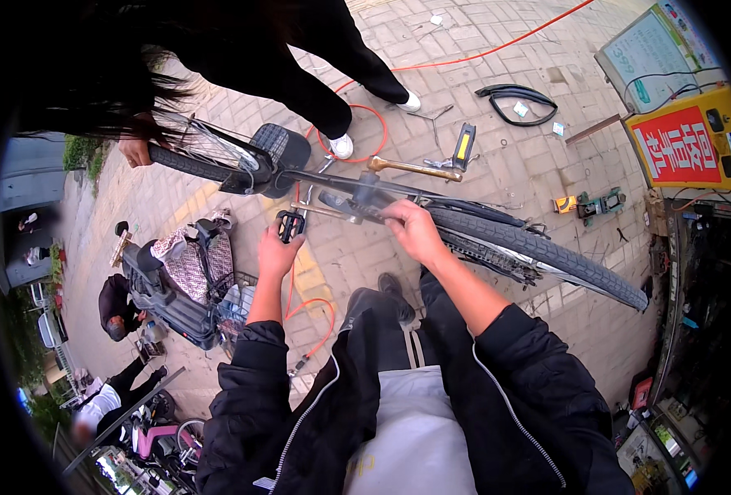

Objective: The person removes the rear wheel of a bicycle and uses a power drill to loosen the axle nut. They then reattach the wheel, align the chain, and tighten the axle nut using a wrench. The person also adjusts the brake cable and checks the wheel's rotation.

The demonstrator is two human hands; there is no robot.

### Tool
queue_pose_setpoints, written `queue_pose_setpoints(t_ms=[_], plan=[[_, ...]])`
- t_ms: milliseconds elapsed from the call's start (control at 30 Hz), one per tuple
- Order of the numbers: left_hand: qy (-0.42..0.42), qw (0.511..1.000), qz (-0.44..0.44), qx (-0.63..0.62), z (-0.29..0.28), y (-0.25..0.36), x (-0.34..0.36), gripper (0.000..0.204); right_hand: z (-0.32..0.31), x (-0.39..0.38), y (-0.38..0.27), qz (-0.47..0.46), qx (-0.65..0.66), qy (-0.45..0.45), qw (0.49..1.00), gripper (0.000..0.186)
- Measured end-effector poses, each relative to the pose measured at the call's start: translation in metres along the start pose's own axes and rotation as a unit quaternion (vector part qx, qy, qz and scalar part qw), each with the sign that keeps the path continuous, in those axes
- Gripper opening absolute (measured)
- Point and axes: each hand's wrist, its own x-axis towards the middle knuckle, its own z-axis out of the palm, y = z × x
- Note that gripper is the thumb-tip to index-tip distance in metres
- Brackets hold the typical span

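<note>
A black bicycle [464, 206] lies across the view with its tyre treads toward me. My left hand [278, 250] is closed around a black pedal [289, 226], at the end of a crank arm [320, 212]. Close to the crank axle, my right hand [415, 233] has its thumb and fingers pinched together; what is between them is too blurred to make out. Another crank arm, brownish [415, 170], points away to the right on the far side, near a black pedal with a yellow reflector [463, 147]. At the far left, another person's hand [137, 148] rests by one wheel [188, 165].
Another person in dark trousers [299, 74] stands beyond the bicycle. An orange hose [382, 124] runs over the paving. A black tyre [518, 106] and a green tool [602, 206] lie to the right, near a yellow case [728, 124]. A parked scooter [171, 297] stands left.
</note>
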Motion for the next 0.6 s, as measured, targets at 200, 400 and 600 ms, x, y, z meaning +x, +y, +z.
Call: queue_pose_setpoints(t_ms=[200, 400, 600], plan=[[-0.063, 0.994, 0.082, -0.017, 0.038, -0.016, 0.028, 0.056, 0.011, 0.015, -0.001, -0.049, -0.006, 0.054, 0.997, 0.02], [-0.094, 0.992, 0.077, 0.044, 0.083, -0.02, 0.035, 0.063, 0.015, 0.021, -0.014, -0.051, -0.099, 0.018, 0.994, 0.034], [-0.14, 0.987, 0.071, 0.029, 0.114, -0.015, 0.03, 0.074, 0.022, 0.028, -0.029, -0.033, -0.128, -0.014, 0.991, 0.041]])
